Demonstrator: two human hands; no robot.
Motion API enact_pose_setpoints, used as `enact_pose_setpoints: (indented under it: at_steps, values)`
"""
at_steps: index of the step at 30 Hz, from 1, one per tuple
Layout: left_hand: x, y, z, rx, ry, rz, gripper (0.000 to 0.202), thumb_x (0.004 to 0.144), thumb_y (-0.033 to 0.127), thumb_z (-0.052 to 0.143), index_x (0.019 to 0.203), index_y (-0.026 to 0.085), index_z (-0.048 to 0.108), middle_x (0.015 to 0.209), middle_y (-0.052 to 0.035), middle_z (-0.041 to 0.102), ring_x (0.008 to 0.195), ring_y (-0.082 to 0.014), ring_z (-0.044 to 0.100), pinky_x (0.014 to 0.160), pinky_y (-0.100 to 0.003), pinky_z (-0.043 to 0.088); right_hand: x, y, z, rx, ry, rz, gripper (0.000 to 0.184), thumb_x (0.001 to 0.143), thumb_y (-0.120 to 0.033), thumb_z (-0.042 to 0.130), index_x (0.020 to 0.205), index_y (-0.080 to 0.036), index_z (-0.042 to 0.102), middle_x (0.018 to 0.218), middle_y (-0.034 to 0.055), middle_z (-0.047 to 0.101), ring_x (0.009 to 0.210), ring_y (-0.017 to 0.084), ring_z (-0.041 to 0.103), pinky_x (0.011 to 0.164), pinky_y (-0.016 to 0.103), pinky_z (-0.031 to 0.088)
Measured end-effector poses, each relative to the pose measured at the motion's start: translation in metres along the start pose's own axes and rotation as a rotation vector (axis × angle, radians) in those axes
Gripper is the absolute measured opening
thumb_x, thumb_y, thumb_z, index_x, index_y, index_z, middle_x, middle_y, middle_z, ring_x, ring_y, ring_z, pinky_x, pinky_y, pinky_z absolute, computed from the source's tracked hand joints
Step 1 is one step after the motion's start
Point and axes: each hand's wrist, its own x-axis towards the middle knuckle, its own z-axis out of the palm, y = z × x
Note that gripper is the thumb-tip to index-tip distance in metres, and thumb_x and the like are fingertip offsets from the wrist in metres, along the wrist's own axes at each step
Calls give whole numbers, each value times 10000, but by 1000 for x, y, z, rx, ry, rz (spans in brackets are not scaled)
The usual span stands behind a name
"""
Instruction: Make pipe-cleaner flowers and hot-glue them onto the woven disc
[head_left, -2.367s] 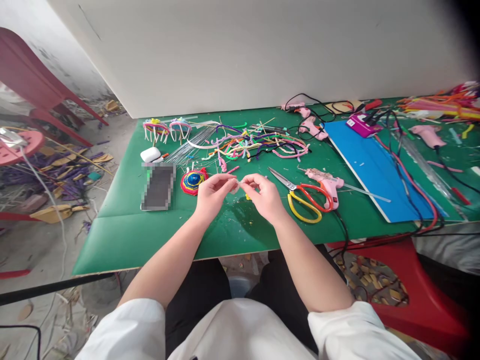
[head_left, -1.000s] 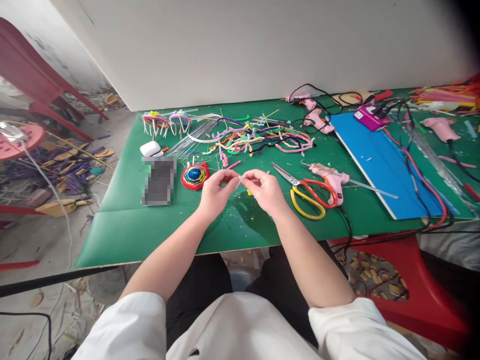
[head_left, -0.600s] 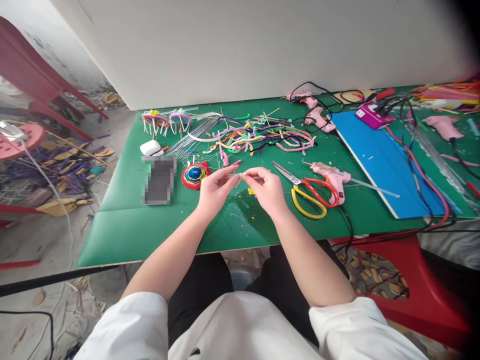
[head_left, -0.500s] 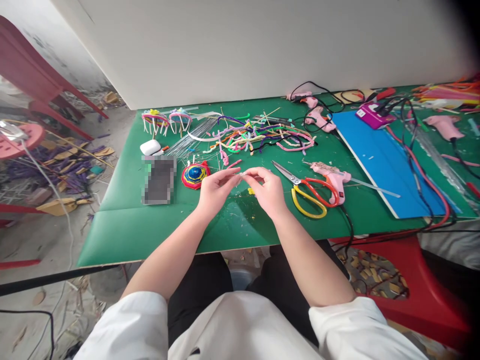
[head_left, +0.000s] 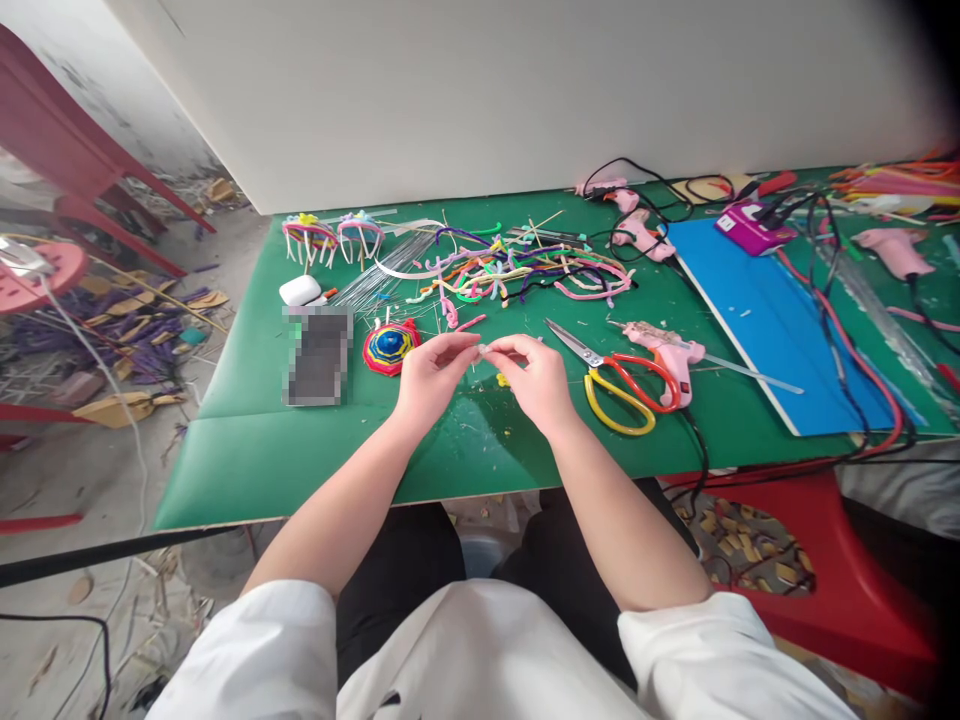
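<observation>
Together above the green table [head_left: 247,450], the left hand [head_left: 435,378] and right hand [head_left: 531,380] pinch a small whitish piece [head_left: 481,352], thumbs and fingers apparently clamped on it, though they cover most of it. It sits between the striped disc [head_left: 390,346] and scissors [head_left: 592,360]. On the purple box [head_left: 756,232], a white label [head_left: 725,223] carries markings too small to read.

No lettering or numbers can be read

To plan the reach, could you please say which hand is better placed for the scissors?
Probably the right hand: the scissors lie beside it, farther from the left hand, though both look occupied.
</observation>
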Motion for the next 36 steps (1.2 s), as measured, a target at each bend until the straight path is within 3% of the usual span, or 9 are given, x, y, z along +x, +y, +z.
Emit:
enact_pose_setpoints:
  at_steps: [9,19,25,32,36]
  values:
    - [2,-3,1,-48,-30,-34,165,719,296,693,819,165,701,777,-33,727,738,-166,681,707,-280,545,-2,1,-1,-223,20,-137,100,820,-292,614,789,-213,668,811,30,663,763,163,593,723,292,464]
    - [2,-6,-1,50,-71,80,199,782,267,627,943,171,693,881,-43,725,812,-157,674,770,-271,536,-2,2,2,-212,45,-157,106,836,-285,598,872,-218,671,872,40,688,811,175,619,748,299,474]
    - [2,-7,-1,126,-54,121,201,802,261,609,976,190,681,941,-42,717,832,-152,668,781,-271,527,-1,1,0,-226,29,-194,122,852,-282,574,827,-201,662,832,51,665,804,179,603,737,306,469]
    - [-3,-6,2,130,-26,245,238,814,167,577,1041,216,527,798,15,646,762,-102,627,746,-236,492,-2,-3,1,-195,30,-102,150,849,-321,567,799,-208,653,786,35,665,743,165,593,718,297,465]
    - [-4,-7,3,143,5,317,238,810,173,593,1013,216,476,808,20,624,768,-96,627,765,-245,486,-1,-8,1,-24,27,59,156,813,-342,601,763,-205,656,746,11,672,671,142,594,639,264,465]
